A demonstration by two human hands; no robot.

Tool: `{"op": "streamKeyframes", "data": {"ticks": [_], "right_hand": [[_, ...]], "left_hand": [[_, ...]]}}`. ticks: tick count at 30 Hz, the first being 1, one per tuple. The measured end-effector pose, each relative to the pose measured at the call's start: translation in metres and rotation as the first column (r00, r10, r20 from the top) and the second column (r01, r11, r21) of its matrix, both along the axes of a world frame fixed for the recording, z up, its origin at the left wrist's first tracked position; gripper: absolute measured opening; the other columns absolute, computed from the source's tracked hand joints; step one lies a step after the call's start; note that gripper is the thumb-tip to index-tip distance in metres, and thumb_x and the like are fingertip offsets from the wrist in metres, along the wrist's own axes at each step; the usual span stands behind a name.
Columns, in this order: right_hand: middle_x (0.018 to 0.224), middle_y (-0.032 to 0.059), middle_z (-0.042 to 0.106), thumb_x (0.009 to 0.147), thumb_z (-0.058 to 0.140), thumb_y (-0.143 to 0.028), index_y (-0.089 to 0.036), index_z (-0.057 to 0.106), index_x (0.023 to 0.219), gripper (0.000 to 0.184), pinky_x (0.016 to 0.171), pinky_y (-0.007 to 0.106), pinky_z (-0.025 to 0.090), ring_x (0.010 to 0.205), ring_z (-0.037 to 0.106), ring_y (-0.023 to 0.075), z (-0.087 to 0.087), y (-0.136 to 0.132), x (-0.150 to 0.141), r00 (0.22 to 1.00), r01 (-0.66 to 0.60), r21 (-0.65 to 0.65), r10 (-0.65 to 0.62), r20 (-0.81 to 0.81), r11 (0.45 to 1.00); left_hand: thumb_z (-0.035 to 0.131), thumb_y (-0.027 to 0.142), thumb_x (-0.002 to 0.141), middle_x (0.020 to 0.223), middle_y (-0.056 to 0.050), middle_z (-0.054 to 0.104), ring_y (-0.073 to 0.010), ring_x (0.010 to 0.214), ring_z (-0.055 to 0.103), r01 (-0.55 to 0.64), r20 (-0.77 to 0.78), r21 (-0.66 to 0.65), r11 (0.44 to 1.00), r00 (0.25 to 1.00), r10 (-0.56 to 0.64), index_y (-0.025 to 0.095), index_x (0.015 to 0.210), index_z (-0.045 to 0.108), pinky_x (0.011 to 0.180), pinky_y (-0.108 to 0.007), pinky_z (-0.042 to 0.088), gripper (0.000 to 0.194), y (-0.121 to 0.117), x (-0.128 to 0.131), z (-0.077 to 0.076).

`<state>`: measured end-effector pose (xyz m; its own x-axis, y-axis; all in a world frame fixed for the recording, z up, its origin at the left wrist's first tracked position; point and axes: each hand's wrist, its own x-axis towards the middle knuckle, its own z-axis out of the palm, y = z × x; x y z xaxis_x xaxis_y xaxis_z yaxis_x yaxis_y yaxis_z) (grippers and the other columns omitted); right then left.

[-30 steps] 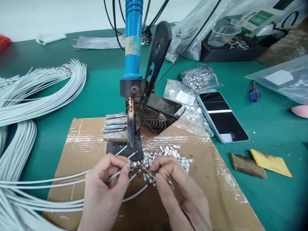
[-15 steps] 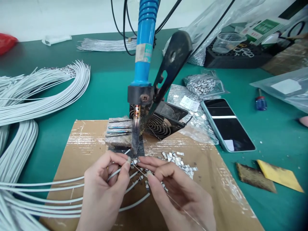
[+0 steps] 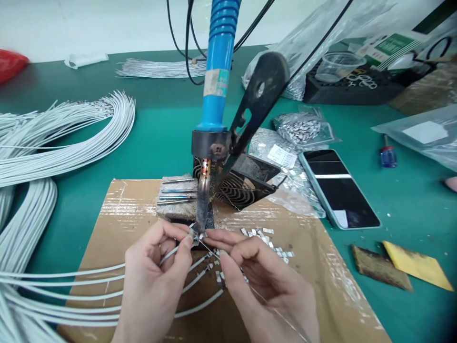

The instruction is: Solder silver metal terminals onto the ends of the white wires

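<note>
Under the tip of a fixed soldering iron with a blue handle (image 3: 216,105), both hands meet. My left hand (image 3: 153,276) is closed, pinching a white cable (image 3: 168,256) near its end between thumb and index finger. My right hand (image 3: 267,281) pinches a thin strand of solder wire (image 3: 285,320), which runs up to the iron's tip. A small metal tab (image 3: 203,235) shows at the right fingertips; whether they grip it is unclear. More white cables (image 3: 200,305) pass below my left hand, some with metal tabs at their ends. Fingertips partly hide the joint.
Loose metal tabs (image 3: 267,238) lie on the cardboard sheet (image 3: 117,209). A small fan (image 3: 246,183) stands behind the iron. Bundled white cables (image 3: 117,124) fill the left. A phone (image 3: 342,188), sponges (image 3: 382,274), a screwdriver (image 3: 387,155) and bags of tabs (image 3: 300,126) are at right.
The view has shifted slightly, so the iron and bench items appear a little lower and to the right. Both hands keep their pinches at the iron's tip, with only small finger movement.
</note>
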<state>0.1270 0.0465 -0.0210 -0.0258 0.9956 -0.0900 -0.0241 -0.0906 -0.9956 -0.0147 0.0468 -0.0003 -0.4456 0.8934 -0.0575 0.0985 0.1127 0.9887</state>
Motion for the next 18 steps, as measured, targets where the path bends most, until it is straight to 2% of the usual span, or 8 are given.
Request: {"op": "streamKeyframes", "data": {"ticks": [4,8,12,18], "right_hand": [[0.114,0.0026,0.083,0.094,0.069,-0.022,-0.026,0.061,0.074,0.021,0.096,0.027,0.063,0.104,0.081,0.0196,-0.0001,0.0010,-0.0003,0.999,0.041,-0.020,-0.041,-0.006,0.999],[0.116,0.0020,0.083,0.096,0.070,-0.022,-0.026,0.064,0.075,0.022,0.095,0.023,0.063,0.108,0.081,0.0187,-0.0018,0.0028,0.0020,1.000,-0.006,0.034,0.006,-0.011,0.999],[0.118,0.0020,0.083,0.097,0.069,-0.020,-0.026,0.066,0.077,0.021,0.095,0.020,0.063,0.112,0.080,0.0184,-0.0041,0.0039,0.0049,1.000,-0.022,0.055,0.023,-0.006,0.998],[0.118,0.0007,0.083,0.097,0.069,-0.020,-0.027,0.066,0.077,0.021,0.096,0.020,0.063,0.114,0.079,0.0189,-0.0039,0.0039,0.0068,0.999,-0.036,0.070,0.037,-0.024,0.997]], "left_hand": [[0.075,0.015,0.077,0.068,0.002,0.076,-0.0046,0.052,0.066,0.022,-0.007,-0.014,1.000,1.000,-0.022,0.017,0.068,0.072,0.054,-0.005,0.052,0.010,0.0025,0.0014,0.0021],[0.075,0.016,0.077,0.070,-0.001,0.079,-0.0087,0.060,0.074,-0.003,0.010,-0.002,1.000,1.000,0.003,0.017,0.068,0.072,0.058,-0.007,0.056,0.010,0.0038,0.0012,0.0018],[0.074,0.014,0.080,0.071,0.001,0.079,-0.0080,0.061,0.074,0.053,-0.017,-0.008,0.999,0.998,-0.053,0.019,0.073,0.073,0.059,-0.007,0.056,0.008,0.0043,0.0011,0.0017],[0.072,0.012,0.083,0.076,0.000,0.082,-0.0097,0.064,0.078,0.062,-0.036,0.018,0.998,0.997,-0.061,0.019,0.075,0.071,0.059,-0.008,0.057,0.011,0.0024,-0.0009,-0.0001]]}}
